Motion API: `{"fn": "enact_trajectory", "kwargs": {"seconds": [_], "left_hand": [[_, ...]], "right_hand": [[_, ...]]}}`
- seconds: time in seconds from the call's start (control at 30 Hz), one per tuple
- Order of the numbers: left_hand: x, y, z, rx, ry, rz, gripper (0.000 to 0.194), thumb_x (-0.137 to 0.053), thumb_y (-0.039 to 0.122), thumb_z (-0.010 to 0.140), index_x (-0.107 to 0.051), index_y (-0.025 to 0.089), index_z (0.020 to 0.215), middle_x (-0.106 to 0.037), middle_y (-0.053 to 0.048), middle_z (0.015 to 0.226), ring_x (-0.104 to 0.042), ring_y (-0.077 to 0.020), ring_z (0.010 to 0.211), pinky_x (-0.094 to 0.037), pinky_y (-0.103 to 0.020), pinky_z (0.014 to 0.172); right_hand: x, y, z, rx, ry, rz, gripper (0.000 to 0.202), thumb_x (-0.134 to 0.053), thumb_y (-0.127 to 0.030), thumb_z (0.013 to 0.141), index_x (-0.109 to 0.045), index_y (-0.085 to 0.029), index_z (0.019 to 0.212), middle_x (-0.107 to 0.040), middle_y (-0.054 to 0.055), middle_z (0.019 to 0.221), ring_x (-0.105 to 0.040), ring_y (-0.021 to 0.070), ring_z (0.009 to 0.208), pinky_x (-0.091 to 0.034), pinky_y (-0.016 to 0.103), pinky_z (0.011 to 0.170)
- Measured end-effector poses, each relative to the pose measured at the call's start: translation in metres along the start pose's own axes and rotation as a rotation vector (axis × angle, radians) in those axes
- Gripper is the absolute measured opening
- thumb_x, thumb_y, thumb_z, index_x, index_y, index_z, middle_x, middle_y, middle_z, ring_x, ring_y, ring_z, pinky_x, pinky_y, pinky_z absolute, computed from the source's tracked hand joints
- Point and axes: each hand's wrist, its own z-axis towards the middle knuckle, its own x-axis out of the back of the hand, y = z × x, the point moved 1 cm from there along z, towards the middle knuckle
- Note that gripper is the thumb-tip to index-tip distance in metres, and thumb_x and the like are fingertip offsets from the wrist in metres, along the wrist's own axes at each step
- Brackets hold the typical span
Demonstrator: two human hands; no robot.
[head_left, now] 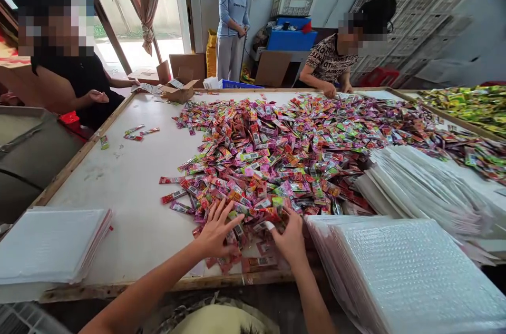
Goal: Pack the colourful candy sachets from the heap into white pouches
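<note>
A wide heap of small colourful snack packets covers the middle of the white table. At its near edge, my left hand lies on the packets with fingers spread, palm down. To the right of it, my right hand reaches into the same heap, thumb apart from the fingers. White tape or a bandage wraps a digit of that hand. The right fingertips are partly sunk among the packets, so whether they pinch one cannot be made out. Several packets lie between my two hands near the table's wooden edge.
Stacks of white bubble mailers stand close to my right arm, with another mailer stack at the left. An open cardboard box sits at the far edge. Three people are around the table. Yellow packets fill the far right.
</note>
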Motion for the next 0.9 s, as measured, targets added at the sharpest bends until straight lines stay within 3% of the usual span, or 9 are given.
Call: {"fn": "enact_trajectory", "kwargs": {"seconds": [0.07,0.17,0.23,0.33,0.5,0.63,0.7,0.8,0.9], "left_hand": [[-0.020,-0.008,-0.006,0.026,-0.031,0.007,0.096,-0.068,0.066,0.070,-0.027,0.040,0.152,-0.019,-0.009,0.162,-0.014,-0.0442,0.147,-0.013,-0.066,0.115],[-0.034,-0.026,0.012,0.042,-0.053,0.006,0.097,-0.064,0.076,0.067,-0.032,0.041,0.150,-0.023,-0.008,0.161,-0.015,-0.0423,0.147,-0.012,-0.062,0.117],[-0.032,-0.039,0.034,0.046,-0.046,0.011,0.095,-0.065,0.076,0.067,-0.035,0.039,0.150,-0.027,-0.008,0.160,-0.014,-0.0396,0.148,-0.009,-0.058,0.119],[-0.021,-0.056,0.065,0.073,-0.023,0.022,0.089,-0.071,0.063,0.070,-0.039,0.036,0.148,-0.032,-0.007,0.157,-0.016,-0.0358,0.149,-0.007,-0.053,0.121],[-0.011,-0.061,0.081,0.166,0.039,0.013,0.073,-0.070,0.040,0.076,-0.045,0.033,0.145,-0.042,-0.004,0.153,-0.021,-0.0314,0.148,-0.008,-0.051,0.122],[-0.009,-0.043,0.059,0.247,0.053,-0.022,0.058,-0.064,0.025,0.080,-0.054,0.029,0.137,-0.043,-0.006,0.151,-0.027,-0.0276,0.146,-0.012,-0.049,0.122],[-0.007,-0.034,0.037,0.242,0.032,-0.037,0.059,-0.066,0.031,0.080,-0.054,0.029,0.138,-0.035,-0.008,0.156,-0.024,-0.0300,0.147,-0.012,-0.052,0.121],[-0.008,-0.025,-0.003,0.209,-0.034,-0.062,0.096,-0.074,0.061,0.068,-0.035,0.030,0.151,-0.017,-0.013,0.163,-0.012,-0.0396,0.149,-0.013,-0.059,0.118],[-0.017,-0.019,-0.032,0.169,-0.124,-0.060,0.126,-0.073,0.078,0.051,-0.023,0.030,0.155,-0.011,-0.017,0.163,-0.006,-0.0462,0.148,-0.014,-0.064,0.115]], "right_hand": [[-0.021,-0.007,0.002,0.059,-0.056,-0.059,0.091,-0.063,-0.053,0.076,-0.027,-0.011,0.148,-0.032,0.027,0.146,-0.035,0.0399,0.136,-0.040,0.051,0.102],[-0.050,-0.018,0.017,-0.014,-0.122,-0.241,0.097,-0.065,-0.052,0.075,-0.019,-0.015,0.152,-0.019,0.029,0.153,-0.023,0.0491,0.139,-0.032,0.065,0.101],[-0.060,-0.024,0.035,-0.078,-0.092,-0.341,0.094,-0.064,-0.051,0.075,-0.022,-0.017,0.151,-0.023,0.029,0.151,-0.028,0.0512,0.135,-0.030,0.068,0.098],[-0.062,-0.029,0.064,-0.100,-0.023,-0.366,0.089,-0.066,-0.050,0.072,-0.031,-0.018,0.147,-0.031,0.027,0.146,-0.042,0.0481,0.124,-0.034,0.062,0.096],[-0.051,-0.019,0.087,-0.122,0.078,-0.118,0.072,-0.063,-0.037,0.069,-0.042,-0.018,0.136,-0.047,0.018,0.125,-0.051,0.0344,0.110,-0.043,0.044,0.090],[-0.039,0.000,0.077,-0.100,0.030,0.003,0.062,-0.057,-0.034,0.071,-0.046,-0.014,0.129,-0.051,0.016,0.119,-0.049,0.0308,0.112,-0.042,0.041,0.094],[-0.033,0.008,0.066,-0.052,0.000,0.006,0.061,-0.055,-0.037,0.074,-0.045,-0.013,0.129,-0.052,0.017,0.121,-0.047,0.0311,0.115,-0.041,0.043,0.098],[-0.027,0.017,0.045,0.043,0.039,-0.043,0.081,-0.056,-0.051,0.080,-0.030,-0.011,0.145,-0.044,0.021,0.137,-0.039,0.0345,0.128,-0.036,0.049,0.104],[-0.034,0.018,0.025,0.110,0.040,-0.122,0.109,-0.060,-0.062,0.077,-0.005,-0.009,0.154,-0.024,0.027,0.151,-0.027,0.0396,0.139,-0.032,0.054,0.106]]}}
